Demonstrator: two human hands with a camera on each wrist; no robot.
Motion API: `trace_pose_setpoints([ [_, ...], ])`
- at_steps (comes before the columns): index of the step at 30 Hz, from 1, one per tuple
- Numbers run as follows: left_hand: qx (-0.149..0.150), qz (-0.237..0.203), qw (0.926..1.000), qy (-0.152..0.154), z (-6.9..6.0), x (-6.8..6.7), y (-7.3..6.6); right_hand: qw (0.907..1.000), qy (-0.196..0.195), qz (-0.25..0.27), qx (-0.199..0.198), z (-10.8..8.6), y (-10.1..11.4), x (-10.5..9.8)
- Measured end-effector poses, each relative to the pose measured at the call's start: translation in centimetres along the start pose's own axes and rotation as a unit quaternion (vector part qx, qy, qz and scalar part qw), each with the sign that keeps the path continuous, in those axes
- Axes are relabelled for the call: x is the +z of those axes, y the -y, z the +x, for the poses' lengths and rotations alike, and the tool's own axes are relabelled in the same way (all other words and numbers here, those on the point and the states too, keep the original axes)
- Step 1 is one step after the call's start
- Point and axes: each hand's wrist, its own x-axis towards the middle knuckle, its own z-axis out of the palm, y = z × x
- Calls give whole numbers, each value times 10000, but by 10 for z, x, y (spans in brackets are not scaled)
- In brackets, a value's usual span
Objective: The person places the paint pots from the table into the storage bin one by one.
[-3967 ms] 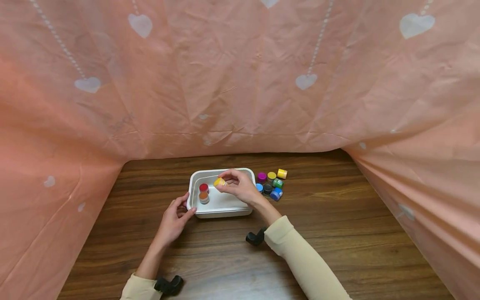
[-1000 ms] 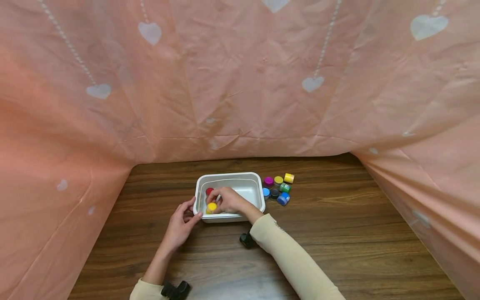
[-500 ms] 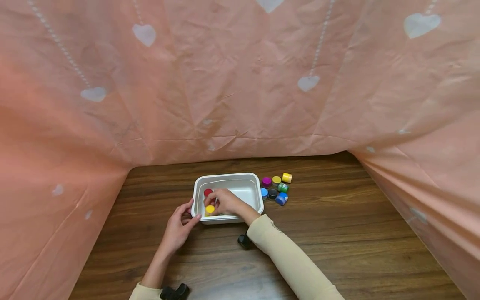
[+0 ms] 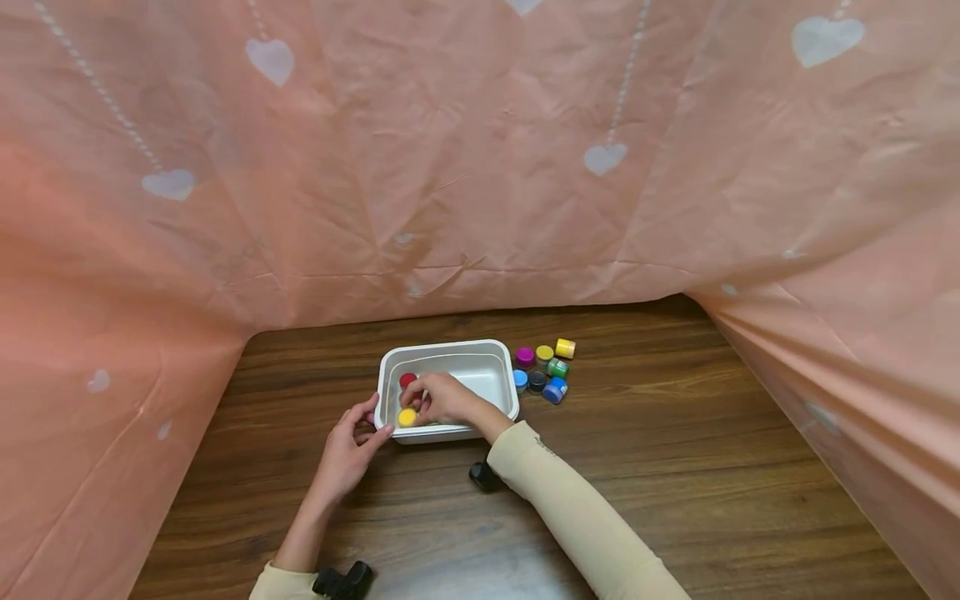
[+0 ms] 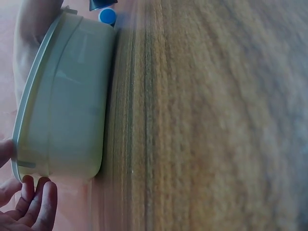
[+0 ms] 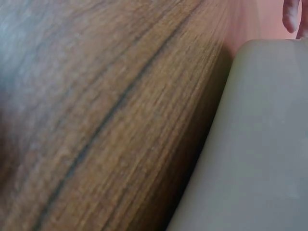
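Left hand (image 4: 347,454) has the near-left corner of the white tub (image 5: 74,106), thumb and fingers bent around it. Right hand (image 4: 444,398) is down inside, curled in at the yellow-lidded jar (image 4: 407,417); reads to me as a thumb-and-finger pinch, but contact is partly hidden and the right wrist view doesn't show those fingers. Jar is in the tub's near-left corner, lid up; red-lidded jar (image 4: 407,380) sits beyond it, toward the far side. Can't tell what's under the fingers between them.

How I'd do this one: left grip light, just enough to stop the tub skating on the table (image 4: 675,433). Seat the jar's base flat before letting go, then part the fingers only slightly so they don't clip the red one. Lift straight up so the wrist clears the near wall. Purple-lidded jar (image 4: 525,357) and blue jar (image 4: 555,391) are outside, right of the tub, no conflict
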Motion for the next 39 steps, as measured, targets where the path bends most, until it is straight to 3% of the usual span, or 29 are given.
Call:
trace_pose_setpoints([
  [9,-20,39,10000,-50,0,1,3,9992,-258,94,-299,-8,2,-8],
  [19,-160,-10,9998,-83,0,-8,6,9942,-823,-88,-692,-28,1,-46],
  [30,-60,124,9999,-96,0,-19,7,9864,-1623,202,-142,-72,-29,-93],
  [39,-145,248,9996,-64,-2,-26,10,9784,-2065,-39,-51,-100,-64,-104],
])
